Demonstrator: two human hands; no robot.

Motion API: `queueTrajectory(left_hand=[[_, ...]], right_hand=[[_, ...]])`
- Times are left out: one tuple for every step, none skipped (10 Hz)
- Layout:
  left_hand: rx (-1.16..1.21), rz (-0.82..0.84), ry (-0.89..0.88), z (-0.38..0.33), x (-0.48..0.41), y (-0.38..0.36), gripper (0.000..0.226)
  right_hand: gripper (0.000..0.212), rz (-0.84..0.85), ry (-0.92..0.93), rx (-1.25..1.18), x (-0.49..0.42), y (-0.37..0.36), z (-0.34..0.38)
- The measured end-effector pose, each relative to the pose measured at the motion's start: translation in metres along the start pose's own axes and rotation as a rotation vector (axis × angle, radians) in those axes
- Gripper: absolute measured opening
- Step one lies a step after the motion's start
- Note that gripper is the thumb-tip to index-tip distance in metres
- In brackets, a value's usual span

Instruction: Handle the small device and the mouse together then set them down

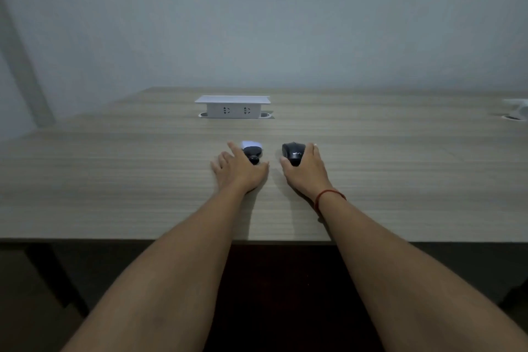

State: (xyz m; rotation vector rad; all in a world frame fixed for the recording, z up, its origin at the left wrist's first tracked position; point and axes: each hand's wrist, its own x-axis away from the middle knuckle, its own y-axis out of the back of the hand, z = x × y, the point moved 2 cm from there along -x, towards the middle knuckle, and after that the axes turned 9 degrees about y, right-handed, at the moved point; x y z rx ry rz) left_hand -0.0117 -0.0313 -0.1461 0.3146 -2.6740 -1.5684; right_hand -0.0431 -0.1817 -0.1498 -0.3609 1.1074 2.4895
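From the head camera, the small device (251, 151), black with a white far end and a round black knob at its near end, lies on the wooden desk (114, 180) under the fingers of the left hand (240, 170). The black mouse (293, 153) sits just to its right, apart from it, with the right hand (304, 170) draped over its near right side.

Both forearms reach straight forward over the desk's near edge, palms down. The left hand is spread flat, thumb beside the knob; whether it grips the device I cannot tell. The right hand curls loosely round the mouse, thumb on its left flank. A red cord bracelet (328, 196) circles the right wrist.

Farther back stands a white pop-up socket box (233, 107), well clear of both hands.
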Motion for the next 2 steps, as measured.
queueTrajectory(left_hand=[[-0.039,0.016,0.004,0.012,0.024,0.009,0.109],[-0.119,0.016,0.006,0.023,0.041,0.015,0.105]], right_hand=[[0.070,0.016,0.026,0.001,0.025,0.012,0.001],[0.063,0.070,0.068,0.074,0.049,0.025,0.007]])
